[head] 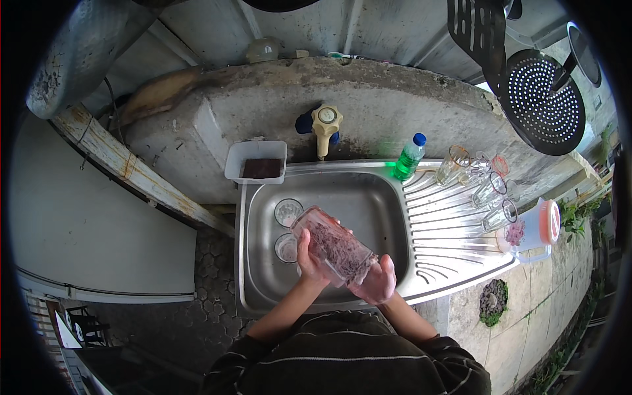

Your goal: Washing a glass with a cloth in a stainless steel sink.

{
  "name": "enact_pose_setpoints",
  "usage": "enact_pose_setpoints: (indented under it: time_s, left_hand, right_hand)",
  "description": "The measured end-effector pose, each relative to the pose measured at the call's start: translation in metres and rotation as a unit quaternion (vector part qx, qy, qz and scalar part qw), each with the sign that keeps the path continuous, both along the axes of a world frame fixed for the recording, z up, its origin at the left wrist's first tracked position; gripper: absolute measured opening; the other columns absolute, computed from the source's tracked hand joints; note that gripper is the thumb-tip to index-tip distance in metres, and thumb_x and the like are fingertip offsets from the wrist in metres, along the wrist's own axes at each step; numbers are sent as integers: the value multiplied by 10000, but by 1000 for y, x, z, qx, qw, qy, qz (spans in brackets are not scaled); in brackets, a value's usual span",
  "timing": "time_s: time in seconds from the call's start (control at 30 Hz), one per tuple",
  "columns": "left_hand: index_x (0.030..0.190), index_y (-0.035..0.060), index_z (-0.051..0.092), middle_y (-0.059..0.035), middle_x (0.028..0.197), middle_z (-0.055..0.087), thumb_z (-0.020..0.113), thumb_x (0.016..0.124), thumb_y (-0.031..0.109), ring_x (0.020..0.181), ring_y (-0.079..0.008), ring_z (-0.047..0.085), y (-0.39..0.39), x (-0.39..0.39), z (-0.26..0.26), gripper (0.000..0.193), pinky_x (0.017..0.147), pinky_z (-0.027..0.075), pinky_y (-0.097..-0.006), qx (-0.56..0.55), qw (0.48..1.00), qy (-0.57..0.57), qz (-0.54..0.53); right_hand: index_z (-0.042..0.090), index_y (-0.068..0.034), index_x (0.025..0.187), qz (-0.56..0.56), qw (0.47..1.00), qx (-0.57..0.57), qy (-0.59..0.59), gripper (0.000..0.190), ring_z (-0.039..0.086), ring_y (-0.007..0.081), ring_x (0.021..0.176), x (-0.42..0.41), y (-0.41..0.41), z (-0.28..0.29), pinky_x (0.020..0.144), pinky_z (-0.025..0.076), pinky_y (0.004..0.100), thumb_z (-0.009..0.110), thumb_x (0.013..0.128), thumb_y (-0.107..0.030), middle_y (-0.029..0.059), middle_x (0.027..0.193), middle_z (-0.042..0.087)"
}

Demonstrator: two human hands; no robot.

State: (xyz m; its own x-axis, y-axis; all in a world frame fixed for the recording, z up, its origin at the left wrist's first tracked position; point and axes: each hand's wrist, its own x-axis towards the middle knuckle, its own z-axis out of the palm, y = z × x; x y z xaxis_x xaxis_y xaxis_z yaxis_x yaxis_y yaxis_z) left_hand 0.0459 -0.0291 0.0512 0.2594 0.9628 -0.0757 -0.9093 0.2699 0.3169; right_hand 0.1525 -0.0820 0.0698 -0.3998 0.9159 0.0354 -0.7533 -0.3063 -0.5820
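Over the sink basin, my left hand [310, 259] is wrapped around a clear, soapy drinking vessel [308, 222], which lies tilted with its mouth towards the lower right. A brownish-pink mesh scrubber [340, 251] shows through its wall and bulges out at the mouth. My right hand [377, 284], wet with suds, is at that mouth with its fingers around the scrubber's end and the thumb raised; its fingertips are hidden. Two clear glasses, an upper one [288, 213] and a lower one [286, 248], stand on the basin floor [365, 202] to the left.
A tap [325, 131] is above the basin. A plastic tub [232, 165] holding something dark brown stands at the back left. Behind the drainboard [444, 237] is a green-liquid bottle [408, 160]; several glasses [489, 190] and a lidded pitcher [531, 229] stand right. A skimmer [543, 103] hangs above.
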Motion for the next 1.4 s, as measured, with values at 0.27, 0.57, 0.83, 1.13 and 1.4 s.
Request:
enact_pose_setpoints:
  time_s: [0.27,0.57,0.83,1.13,1.4]
  left_hand:
    - [1126,135,364,-96,962,438,434,734,530,833,-279,473,-7,5,5,561,645,439,-375,121,993,-5,1]
    - [1034,105,460,-83,940,479,388,760,544,818,-265,488,2,-12,-4,523,653,442,-380,-24,999,-33,21]
    - [1052,108,450,-96,951,476,401,755,539,842,-276,484,0,3,-1,525,715,425,-401,-12,998,-65,-16]
    - [1109,121,389,-100,959,467,417,753,501,861,-267,491,1,-1,2,521,744,410,-394,118,991,-61,10]
    - [985,62,477,-90,943,524,498,776,303,884,-238,519,9,-13,12,319,760,432,-382,-67,991,118,-23]
  right_hand:
    - [256,-2,1227,-23,942,221,-252,837,280,290,1141,-1,10,-14,948,215,370,597,646,-500,147,1234,296]
    - [298,24,1196,42,922,257,-288,914,353,289,1088,12,16,22,903,294,391,522,619,-648,159,1207,344]
    - [102,-13,1285,-2,999,-19,-43,1082,212,234,1213,-15,16,3,995,181,358,309,559,-788,116,1326,166]
    - [366,22,1144,-21,877,278,-391,580,426,251,1011,-3,19,13,876,316,333,610,711,-277,162,1132,417]
    - [410,3,1137,-12,648,404,-645,484,415,244,1060,8,27,27,900,315,340,586,741,-212,151,1146,433]
